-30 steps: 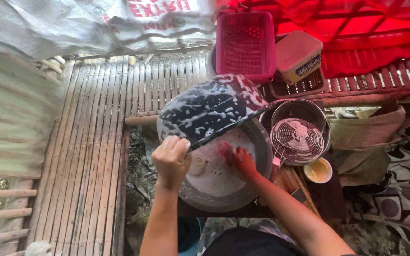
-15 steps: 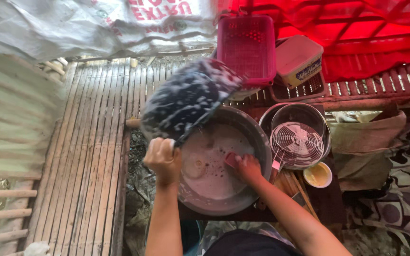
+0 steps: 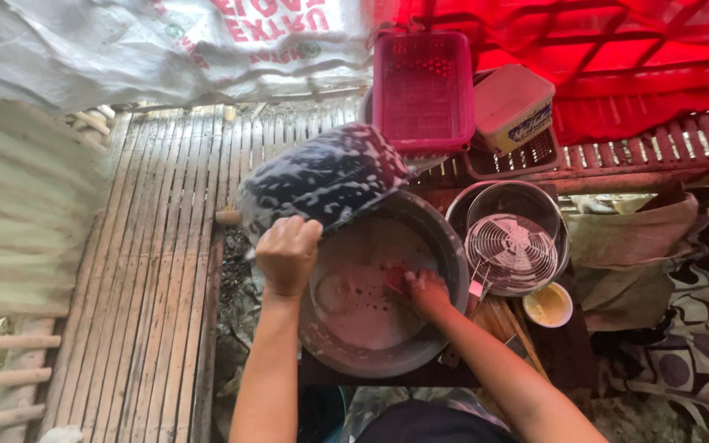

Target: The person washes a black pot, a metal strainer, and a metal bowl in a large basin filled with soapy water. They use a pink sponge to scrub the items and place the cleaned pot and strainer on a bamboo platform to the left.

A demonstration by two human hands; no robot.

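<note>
Two hands work here: the left hand (image 3: 288, 254) grips a dark, suds-covered pan (image 3: 322, 179) tilted over the basin (image 3: 445, 238) of milky water; the right hand (image 3: 428, 291) closes on a red sponge (image 3: 396, 279). A wire strainer (image 3: 512, 250) and pink basket (image 3: 423, 89) sit beside it.

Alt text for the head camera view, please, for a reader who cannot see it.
The left hand holds up a soapy dark pan over a large round metal basin of cloudy water, where the right hand dips a reddish sponge. Beside it sit a wire strainer, a pink plastic basket and a bamboo slat floor.
</note>
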